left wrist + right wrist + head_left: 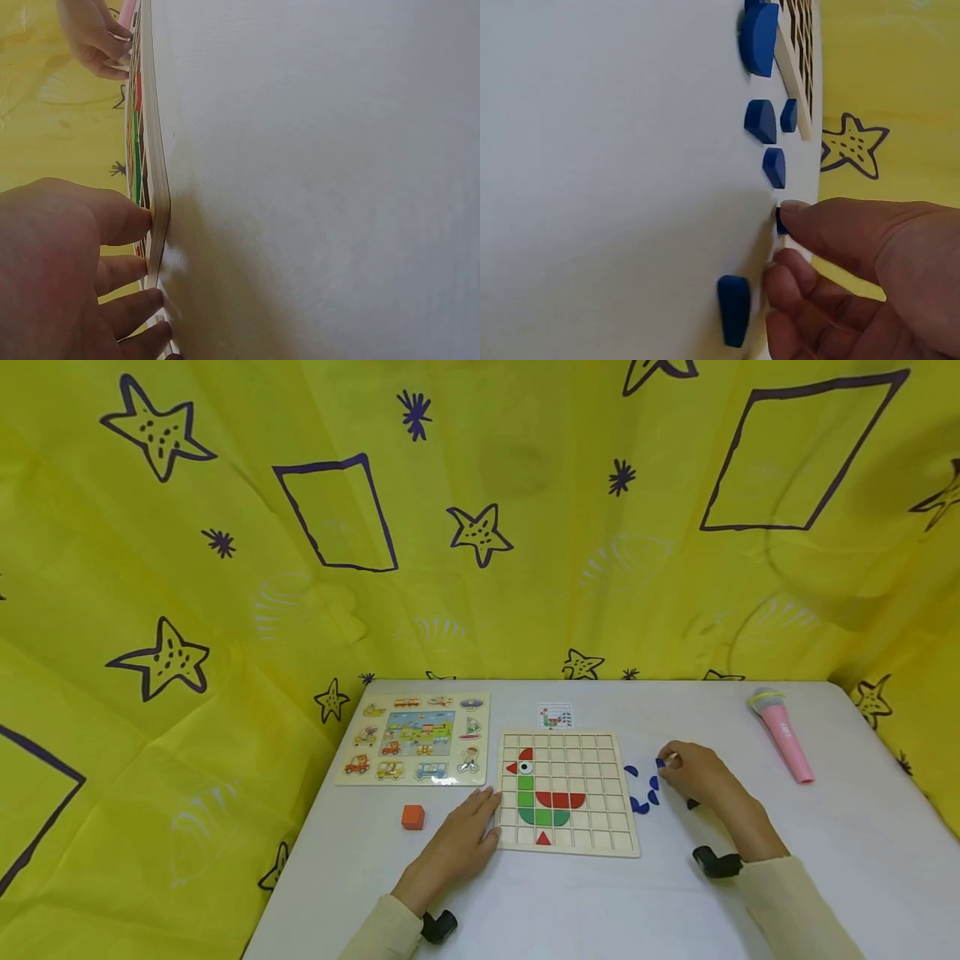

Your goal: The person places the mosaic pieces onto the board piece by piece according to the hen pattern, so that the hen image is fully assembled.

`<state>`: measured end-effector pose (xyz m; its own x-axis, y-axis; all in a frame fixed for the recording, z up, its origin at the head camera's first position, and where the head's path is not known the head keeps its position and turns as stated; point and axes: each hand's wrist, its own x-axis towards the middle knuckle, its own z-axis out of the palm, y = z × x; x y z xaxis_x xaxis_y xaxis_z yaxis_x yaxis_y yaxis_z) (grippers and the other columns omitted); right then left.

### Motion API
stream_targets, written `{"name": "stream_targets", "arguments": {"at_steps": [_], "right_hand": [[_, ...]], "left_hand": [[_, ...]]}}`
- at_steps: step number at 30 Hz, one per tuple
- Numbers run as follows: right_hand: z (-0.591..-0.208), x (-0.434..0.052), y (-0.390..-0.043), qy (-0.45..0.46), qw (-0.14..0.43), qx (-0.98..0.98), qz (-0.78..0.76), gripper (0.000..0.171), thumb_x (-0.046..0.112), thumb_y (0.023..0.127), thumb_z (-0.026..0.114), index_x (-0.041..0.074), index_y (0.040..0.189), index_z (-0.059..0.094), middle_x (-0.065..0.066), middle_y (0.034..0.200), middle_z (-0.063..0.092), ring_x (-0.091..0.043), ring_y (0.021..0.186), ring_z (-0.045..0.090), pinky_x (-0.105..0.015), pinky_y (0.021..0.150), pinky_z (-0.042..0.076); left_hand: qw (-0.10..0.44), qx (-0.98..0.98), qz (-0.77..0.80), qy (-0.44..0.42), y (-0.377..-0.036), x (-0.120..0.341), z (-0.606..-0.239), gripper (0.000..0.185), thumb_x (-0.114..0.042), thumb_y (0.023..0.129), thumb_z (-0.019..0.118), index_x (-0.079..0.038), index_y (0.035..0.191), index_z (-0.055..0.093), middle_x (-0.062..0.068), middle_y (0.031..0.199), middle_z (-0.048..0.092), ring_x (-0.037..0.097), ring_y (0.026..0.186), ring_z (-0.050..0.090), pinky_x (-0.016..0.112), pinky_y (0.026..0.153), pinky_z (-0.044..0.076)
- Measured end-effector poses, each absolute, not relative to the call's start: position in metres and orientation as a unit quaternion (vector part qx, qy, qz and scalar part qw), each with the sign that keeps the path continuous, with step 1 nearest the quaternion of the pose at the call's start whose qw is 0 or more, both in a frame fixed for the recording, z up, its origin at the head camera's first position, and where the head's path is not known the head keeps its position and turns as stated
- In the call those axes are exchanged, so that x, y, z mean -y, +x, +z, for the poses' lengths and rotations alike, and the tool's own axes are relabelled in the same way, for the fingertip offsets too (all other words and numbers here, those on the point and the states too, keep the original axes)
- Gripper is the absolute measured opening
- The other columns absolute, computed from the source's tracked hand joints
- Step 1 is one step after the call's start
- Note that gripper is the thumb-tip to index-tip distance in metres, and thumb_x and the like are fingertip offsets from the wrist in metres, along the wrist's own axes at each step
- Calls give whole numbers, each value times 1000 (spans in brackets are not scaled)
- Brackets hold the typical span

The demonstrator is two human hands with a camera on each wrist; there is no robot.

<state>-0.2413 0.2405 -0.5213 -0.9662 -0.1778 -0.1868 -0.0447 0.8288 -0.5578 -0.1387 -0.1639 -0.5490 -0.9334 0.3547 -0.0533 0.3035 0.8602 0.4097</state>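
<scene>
A wooden grid board [600, 771] lies on the table, with red, green and white pieces set in it as a bird shape. My left hand [459, 837] rests at the board's left edge, thumb and fingertips touching the rim. Right of the board, my right hand [701, 774] pinches a small blue quarter-round piece [781, 220] between thumb and fingers, low over the table. Several loose blue pieces [761, 121] lie between that hand and the board. Another blue piece [734, 310] sits beneath the right hand.
A small picture card [555, 716] lies behind the board. At the left is a vehicle picture puzzle [472, 760], with an orange cube [412, 817] in front of it. A pink microphone [783, 739] lies far right. Yellow patterned cloth [525, 610] hangs behind the table.
</scene>
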Motion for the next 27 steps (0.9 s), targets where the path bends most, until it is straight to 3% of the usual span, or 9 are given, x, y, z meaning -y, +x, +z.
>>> {"name": "stream_targets", "arguments": {"at_steps": [7, 20, 27], "right_hand": [[-529, -242, -244, -79, 105, -947, -293, 28, 11, 93, 67, -5, 116, 61, -10, 87, 55, -25, 77, 53, -33, 60, 46], [-527, -222, -238, -58, 90, -950, -294, 27, 12, 94, 68, -7, 111, 61, -17, 95, 59, -30, 84, 55, -45, 72, 52], [-512, -187, -226, -65, 92, -943, -312, 27, 16, 93, 70, -4, 108, 61, -16, 96, 62, -28, 81, 57, -39, 67, 53]], "left_hand": [[62, -964, 197, 170, -139, 163, -549, 59, -31, 102, 53, -15, 156, 37, 3, 161, 31, 23, 148, 25, 44, 116, 29], [65, -961, 207, 169, -139, 163, -548, 58, -31, 102, 53, -16, 156, 38, 2, 161, 31, 22, 148, 25, 43, 116, 29], [71, -962, 209, 162, -138, 163, -547, 58, -31, 102, 54, -16, 156, 37, 1, 161, 31, 21, 148, 24, 43, 117, 28]]}}
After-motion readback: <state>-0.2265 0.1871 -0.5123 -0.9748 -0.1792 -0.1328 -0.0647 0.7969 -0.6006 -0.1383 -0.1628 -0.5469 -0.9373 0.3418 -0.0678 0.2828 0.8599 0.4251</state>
